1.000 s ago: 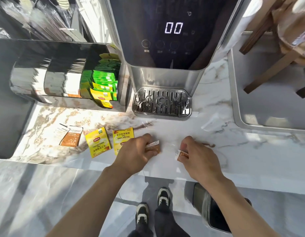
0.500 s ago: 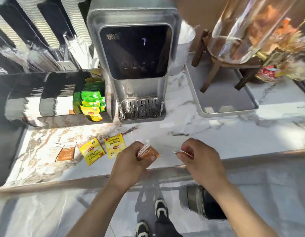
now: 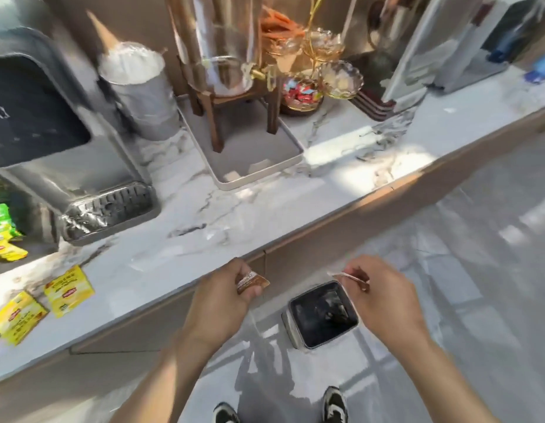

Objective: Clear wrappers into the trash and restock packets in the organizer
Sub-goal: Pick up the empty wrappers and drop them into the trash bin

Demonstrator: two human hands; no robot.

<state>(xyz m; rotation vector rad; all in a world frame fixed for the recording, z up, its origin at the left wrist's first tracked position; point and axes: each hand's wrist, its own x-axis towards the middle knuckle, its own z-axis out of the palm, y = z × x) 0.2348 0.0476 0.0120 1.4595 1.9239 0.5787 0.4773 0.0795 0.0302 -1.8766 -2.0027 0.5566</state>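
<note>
Both hands are off the counter [image 3: 265, 209] and each has a scrap in it. The left hand [image 3: 225, 303] is closed in a pinch on a small brown wrapper [image 3: 252, 282], thumb on top, fingers tucked beneath, held just past the counter's front edge. The right hand [image 3: 384, 297] nips a second brown wrapper [image 3: 352, 279] by one end between thumb and forefinger, seen almost edge-on, right above the open trash bin [image 3: 323, 314] on the floor.

These scraps look feather-light and limp, thin foil or paper, probably torn. They weigh next to nothing, so a fingertip pinch is plenty; the catch is that light film flutters and may cling to skin, so a drop wants to start low and squarely over the bin's mouth. The right one looks well placed; the left sits off to the bin's side.

Back on the counter, two yellow tea packets [image 3: 42, 300] lie flat near the left edge, and the organizer [image 3: 2, 227] with green and yellow packets shows at the far left, beside the water dispenser [image 3: 66, 141]. Those packets look flat, light and a bit slick; lying flush on stone, they likely come up best by sliding a fingertip under an edge or pinching a corner.
</note>
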